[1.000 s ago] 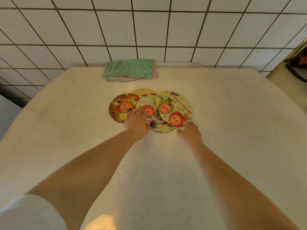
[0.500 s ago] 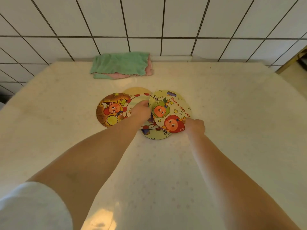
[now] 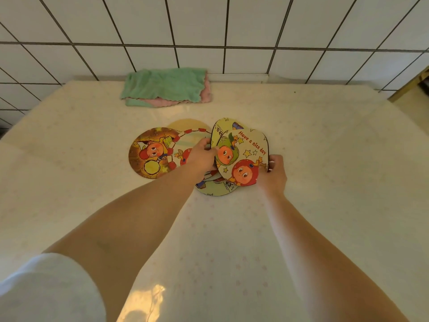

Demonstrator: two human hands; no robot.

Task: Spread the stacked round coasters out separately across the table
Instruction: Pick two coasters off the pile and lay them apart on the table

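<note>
Presently, coasters (image 3: 197, 156) overlap mid-desk (image 3: 325, 182), unseparated: right hand (image 3: 272, 171) fingers pinch "Have a nice day" coaster (image 3: 243, 159) at three o'clock, left hand (image 3: 200, 156) fingers grip its nine o'clock edge.

Looks like a home kitchen or utility corner: white wall tiles (image 3: 250, 22) with dark grout behind a table covered in a cream patterned cloth (image 3: 325, 159), a folded green and pink rag (image 3: 166, 87) against the wall, cartoon coasters (image 3: 148, 154) on top.
</note>
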